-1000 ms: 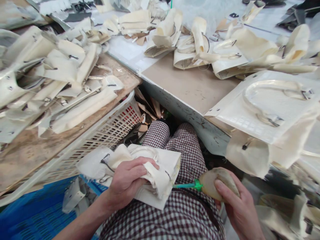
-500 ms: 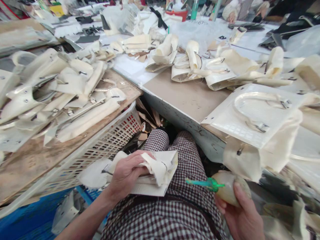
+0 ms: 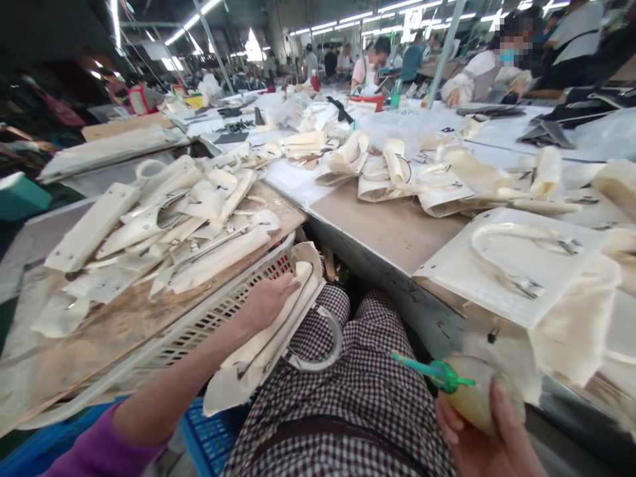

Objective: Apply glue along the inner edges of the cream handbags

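My left hand (image 3: 268, 301) grips a folded cream handbag (image 3: 258, 361) over my lap, its fingers over the upper edge. A curved pale handle (image 3: 336, 341) sticks out from the bag's right side. My right hand (image 3: 504, 434) is closed around a soft, translucent squeeze bottle (image 3: 479, 391) of yellowish liquid. The bottle's green nozzle (image 3: 417, 364) points left, towards my lap, apart from the bag. To the right, a flat cream handbag (image 3: 517, 265) with a looped handle lies over the table edge.
A heap of cream bag pieces (image 3: 199, 225) covers the wooden board on the left. Below it stand a white slatted basket (image 3: 209, 338) and a blue crate (image 3: 206, 430). More cream bags (image 3: 387, 175) line the table ahead. A co-worker (image 3: 497, 66) sits across it.
My left hand has tilted and turned the cream bag, so its handle now shows on the right. The bottle has shifted slightly right and down in the picture. My view has tilted up.
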`<state>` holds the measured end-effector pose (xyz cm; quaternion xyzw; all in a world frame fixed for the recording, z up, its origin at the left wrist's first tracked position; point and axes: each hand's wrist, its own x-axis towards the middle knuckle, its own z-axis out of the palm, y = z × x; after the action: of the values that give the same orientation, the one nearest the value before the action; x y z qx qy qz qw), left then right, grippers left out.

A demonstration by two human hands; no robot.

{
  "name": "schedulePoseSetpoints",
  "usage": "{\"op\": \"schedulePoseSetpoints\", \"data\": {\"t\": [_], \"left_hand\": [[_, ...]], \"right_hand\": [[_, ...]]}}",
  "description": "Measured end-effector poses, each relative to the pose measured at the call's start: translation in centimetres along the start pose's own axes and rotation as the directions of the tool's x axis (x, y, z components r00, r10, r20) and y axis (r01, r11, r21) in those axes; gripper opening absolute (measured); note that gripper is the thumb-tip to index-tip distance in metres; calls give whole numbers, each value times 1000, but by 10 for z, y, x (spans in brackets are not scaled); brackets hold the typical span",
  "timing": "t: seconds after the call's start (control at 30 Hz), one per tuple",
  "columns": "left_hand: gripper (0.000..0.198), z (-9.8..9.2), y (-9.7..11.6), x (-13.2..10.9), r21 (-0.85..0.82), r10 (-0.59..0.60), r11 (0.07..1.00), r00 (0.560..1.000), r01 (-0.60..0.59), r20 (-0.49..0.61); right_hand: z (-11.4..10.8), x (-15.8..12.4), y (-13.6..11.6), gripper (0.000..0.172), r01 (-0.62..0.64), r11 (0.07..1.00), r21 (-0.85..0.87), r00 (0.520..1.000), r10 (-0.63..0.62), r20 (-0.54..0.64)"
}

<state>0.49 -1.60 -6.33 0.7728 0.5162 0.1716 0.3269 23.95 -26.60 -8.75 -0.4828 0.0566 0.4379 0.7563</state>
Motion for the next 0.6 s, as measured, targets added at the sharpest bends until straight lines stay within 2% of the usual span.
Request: {"op": "schedulePoseSetpoints", "data": {"t": [0.07,0.1,0.17,0.2,0.23,0.3,0.4,0.47,0.6], "left_hand": [[24,-7,8,7,-282,-72,957,997,68,-2],[24,-11,13,9,-454,-128,883,992,118,8],[18,-19,26,10,-778,-262,591,963,212,63],[15,-23,33,9,-869,-313,441,946,226,88],[17,-26,40,7,-912,-345,349,934,218,91],[25,-28,51,-1,-950,-388,258,920,174,63],[27,-21,62,-21,-983,-453,142,891,119,42],[26,-13,67,-38,-990,-512,41,853,138,98],[24,-1,77,-73,-978,-599,-85,774,191,203]], "right_hand": [[7,2,-2,30,15,1000,5,999,-15,49],[11,4,-2,33,15,1000,4,996,-16,89],[22,7,-2,41,21,1000,11,985,-23,169],[28,8,-1,46,22,1000,19,978,-25,208],[34,9,0,50,22,999,33,970,-29,240],[46,11,1,52,34,995,95,963,-58,263],[60,13,-1,41,80,966,246,962,-140,234],[67,16,-5,37,105,943,317,962,-177,207],[72,22,-14,53,127,943,306,951,-204,232]]}}
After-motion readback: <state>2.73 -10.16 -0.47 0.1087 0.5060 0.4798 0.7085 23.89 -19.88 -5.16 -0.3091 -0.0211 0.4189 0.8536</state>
